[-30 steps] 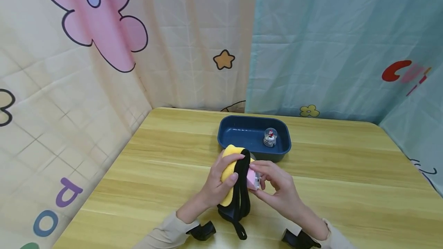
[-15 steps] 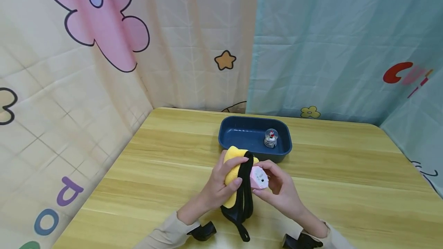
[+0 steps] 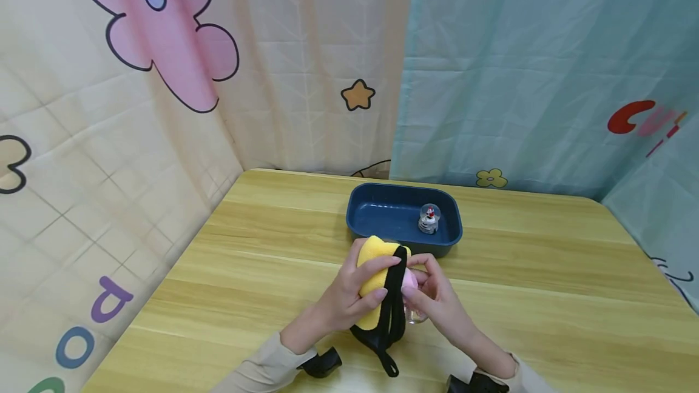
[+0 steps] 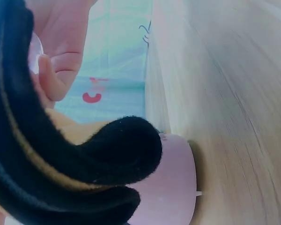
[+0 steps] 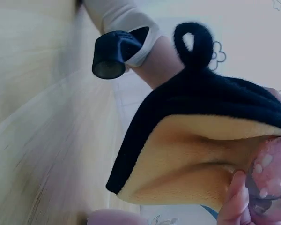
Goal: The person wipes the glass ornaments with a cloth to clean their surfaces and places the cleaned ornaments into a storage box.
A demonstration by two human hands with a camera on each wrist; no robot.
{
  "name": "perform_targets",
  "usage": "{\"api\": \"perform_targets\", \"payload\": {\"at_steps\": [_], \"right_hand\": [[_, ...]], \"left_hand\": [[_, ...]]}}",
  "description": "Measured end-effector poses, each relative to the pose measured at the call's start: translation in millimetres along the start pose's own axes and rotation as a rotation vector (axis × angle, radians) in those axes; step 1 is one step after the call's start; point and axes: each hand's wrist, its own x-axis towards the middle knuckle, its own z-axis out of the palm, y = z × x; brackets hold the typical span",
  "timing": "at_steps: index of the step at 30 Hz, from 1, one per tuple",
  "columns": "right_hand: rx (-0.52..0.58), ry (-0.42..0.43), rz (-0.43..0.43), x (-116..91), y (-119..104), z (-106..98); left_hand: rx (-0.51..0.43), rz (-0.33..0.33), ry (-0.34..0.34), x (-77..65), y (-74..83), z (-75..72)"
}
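My left hand [image 3: 349, 293] grips a folded yellow cloth [image 3: 374, 272] with black trim and a hanging loop. Against the cloth's open edge, my right hand [image 3: 445, 302] pinches a small snow globe [image 3: 416, 315] with a pink base and clear dome. The dome points down toward the table's front in the head view. In the right wrist view, the cloth [image 5: 178, 154] gapes around its inner fold and the snow globe [image 5: 271, 168] shows pink and white inside. Black trim [image 4: 117, 154] fills much of the left wrist view, hiding most of the globe.
Behind the hands stands a dark blue basin [image 3: 431, 248], holding another snow globe [image 3: 429, 220] with a red and white figure. The wooden table [image 3: 546, 296] extends to both sides. Printed curtains [image 3: 306, 65] hang along its back and left.
In my right hand the snow globe has turned: its white underside faced right half a second ago, and now its dome shows below the pink base. The cloth has shifted slightly right.
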Motion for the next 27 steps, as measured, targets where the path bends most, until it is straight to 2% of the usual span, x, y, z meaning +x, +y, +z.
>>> {"api": "perform_targets", "payload": {"at_steps": [3,8,12,14,17,20,23,27], "right_hand": [[0.023,0.016,0.085,0.6,-1.5,-1.4],[0.068,-0.017,0.207,2.5,-4.1,-4.1],[0.173,-0.052,0.323,3.7,-7.9,-8.0],[0.241,-0.101,0.332,4.1,-10.3,-10.2],[0.354,-0.208,0.286,4.1,-14.2,-12.8],[0.336,-0.260,0.271,3.8,-16.8,-14.9],[0.233,-0.204,0.288,3.5,-17.8,-16.3],[0.150,-0.074,0.322,4.4,-16.3,-16.0]], "left_hand": [[0.027,0.016,-0.006,0.1,0.3,0.6],[0.058,0.011,-0.031,-0.9,1.3,0.5],[0.083,0.012,-0.035,-1.0,1.4,0.2],[0.096,0.008,-0.021,-0.6,1.1,0.2],[0.101,-0.005,0.006,-0.3,0.4,-0.5],[0.083,-0.013,0.027,-0.9,-0.8,-1.2],[0.065,-0.025,0.049,-2.3,-1.8,-1.8],[0.066,-0.021,0.083,-3.4,-2.8,-2.0]]}}
